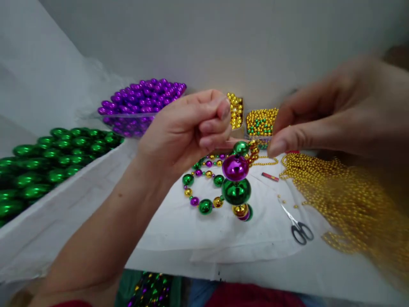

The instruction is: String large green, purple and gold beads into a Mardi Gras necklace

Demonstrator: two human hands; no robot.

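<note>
My left hand [188, 130] is raised over the table with its fingertips pinched together at the top of a hanging string of large beads [236, 179]: green, purple, green and gold balls stacked one under another. My right hand [335, 115] is close on the right, blurred, its thumb and forefinger pinched near the top green bead; what it grips I cannot make out. The string's lower end trails into a loop of green, purple and gold beads [201, 187] lying on the white cloth [179, 230].
A box of big green beads [47, 157] stands at the left, a tray of purple beads [140, 104] behind it, small tubs of gold beads [260, 121] at the back. A heap of gold bead strands [351, 200] lies right, beside scissors [298, 228] and a small red item [270, 176].
</note>
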